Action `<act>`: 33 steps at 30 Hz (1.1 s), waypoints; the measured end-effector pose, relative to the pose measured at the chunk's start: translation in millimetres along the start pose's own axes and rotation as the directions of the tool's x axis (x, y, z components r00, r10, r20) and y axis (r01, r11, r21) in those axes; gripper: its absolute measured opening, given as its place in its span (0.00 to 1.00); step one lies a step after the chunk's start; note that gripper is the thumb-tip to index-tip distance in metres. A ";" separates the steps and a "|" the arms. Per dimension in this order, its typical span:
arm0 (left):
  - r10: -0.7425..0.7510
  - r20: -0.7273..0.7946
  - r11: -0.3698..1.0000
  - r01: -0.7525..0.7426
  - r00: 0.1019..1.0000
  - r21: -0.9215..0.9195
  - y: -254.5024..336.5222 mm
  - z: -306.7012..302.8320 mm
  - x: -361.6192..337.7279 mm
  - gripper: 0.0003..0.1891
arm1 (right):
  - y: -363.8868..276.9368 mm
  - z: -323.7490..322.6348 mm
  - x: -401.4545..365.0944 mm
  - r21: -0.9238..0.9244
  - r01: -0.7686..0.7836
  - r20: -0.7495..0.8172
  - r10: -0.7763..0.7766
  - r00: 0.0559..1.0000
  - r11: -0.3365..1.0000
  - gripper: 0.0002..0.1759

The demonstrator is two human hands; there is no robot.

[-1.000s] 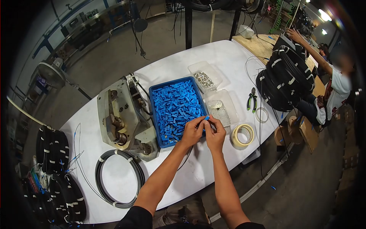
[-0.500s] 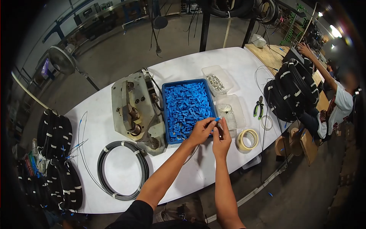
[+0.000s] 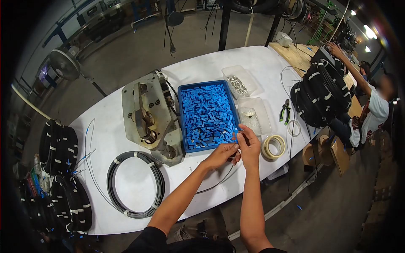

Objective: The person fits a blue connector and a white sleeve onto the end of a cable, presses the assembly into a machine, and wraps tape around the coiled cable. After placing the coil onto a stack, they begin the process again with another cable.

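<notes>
Near the lower right corner of a blue tray (image 3: pixel 182 122) full of blue plastic pieces (image 3: pixel 206 114), my two hands meet. My left hand (image 3: pixel 223 155) is closed on a dark cable (image 3: pixel 221 180), which trails down and left over the white table. Against it, my right hand (image 3: pixel 249 145) pinches a small blue piece (image 3: pixel 237 135) between thumb and fingers. The cable's end is hidden by the fingers. A roll of tape (image 3: pixel 273 147) lies just right of my right hand.
A metal press (image 3: pixel 147 118) stands left of the tray, with a cable coil (image 3: pixel 112 181) below. Two clear boxes (image 3: pixel 256 101), green-handled pliers (image 3: pixel 285 113) and black cable coils (image 3: pixel 322 95) are on the right. A person (image 3: pixel 375 109) works at far right.
My hands have shifted slightly down relative to the tray. My right hand has turned, its fingers now pointing up and left, and more cable shows below my left hand. The view has moved a little.
</notes>
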State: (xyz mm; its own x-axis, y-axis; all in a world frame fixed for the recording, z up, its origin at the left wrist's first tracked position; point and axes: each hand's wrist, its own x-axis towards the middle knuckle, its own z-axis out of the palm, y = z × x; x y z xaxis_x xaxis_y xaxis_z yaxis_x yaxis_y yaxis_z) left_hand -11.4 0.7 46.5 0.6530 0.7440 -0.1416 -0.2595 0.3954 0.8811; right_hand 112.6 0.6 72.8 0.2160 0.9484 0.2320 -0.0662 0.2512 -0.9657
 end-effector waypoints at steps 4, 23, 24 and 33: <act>-0.001 -0.026 0.999 0.000 1.000 -0.034 -10.3 1.8 -7.5 0.22 | -4.9 -6.9 -10.8 0.072 -0.284 0.083 0.278 0.957 0.956 0.16; -0.021 -0.069 0.997 0.027 0.997 0.075 -7.9 -10.7 -23.0 0.20 | 0.5 9.2 -21.4 0.128 -0.221 0.078 0.212 0.974 0.967 0.15; -0.005 -0.070 0.996 0.011 0.998 0.088 -8.5 -10.1 -23.9 0.20 | 1.5 8.2 -20.9 0.127 -0.221 0.078 0.212 0.974 0.967 0.15; 0.010 -0.197 0.990 0.017 0.980 0.137 -4.4 -17.9 -35.7 0.17 | -0.2 18.0 -14.8 0.243 -0.213 0.098 0.194 0.976 0.946 0.17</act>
State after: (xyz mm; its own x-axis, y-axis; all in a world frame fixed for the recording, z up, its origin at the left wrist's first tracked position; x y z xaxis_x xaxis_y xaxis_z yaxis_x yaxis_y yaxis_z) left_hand -46.2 -17.9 39.6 0.4973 0.8396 -0.2186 -0.1488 0.3308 0.9319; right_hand 92.0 -10.0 71.6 0.1023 0.9935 0.0506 -0.3453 0.0832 -0.9348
